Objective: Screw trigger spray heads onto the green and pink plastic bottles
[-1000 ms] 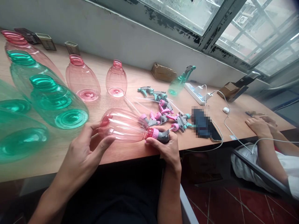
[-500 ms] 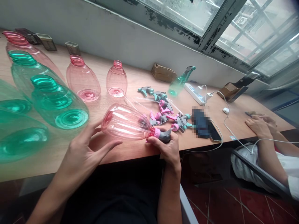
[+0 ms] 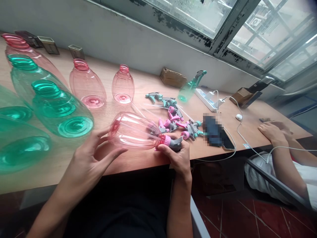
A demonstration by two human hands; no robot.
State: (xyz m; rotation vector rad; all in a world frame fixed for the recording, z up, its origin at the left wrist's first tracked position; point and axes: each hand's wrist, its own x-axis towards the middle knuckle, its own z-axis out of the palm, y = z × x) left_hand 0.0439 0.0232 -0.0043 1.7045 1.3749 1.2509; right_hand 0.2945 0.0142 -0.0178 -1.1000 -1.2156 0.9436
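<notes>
A clear pink spray bottle [image 3: 135, 130] lies sideways above the table's front edge, its base to the left. On its neck is a trigger spray head [image 3: 173, 143] with a pink collar and grey body. My right hand [image 3: 179, 157] is closed around that head, thumb by the collar. My left hand [image 3: 91, 157] loosely cradles the base end, its fingers curling behind the bottle and partly hidden, its thumb stretched along the lower side. Just behind lie loose trigger spray heads [image 3: 170, 124] in pink, grey and teal, with thin tubes.
Pink bottles [image 3: 123, 84] and green bottles [image 3: 61, 109] without heads stand at left. A green spray bottle [image 3: 190, 87] with its head on stands near a white power strip [image 3: 206, 99] and a cardboard box [image 3: 172, 77]. Cables and a dark phone-like object [image 3: 214, 132] lie right; beyond, another person's hands [image 3: 272, 132].
The pink bottle has turned slightly about its length, its reflections shifting. My left hand has moved very little, and my right hand stays on the spray head.
</notes>
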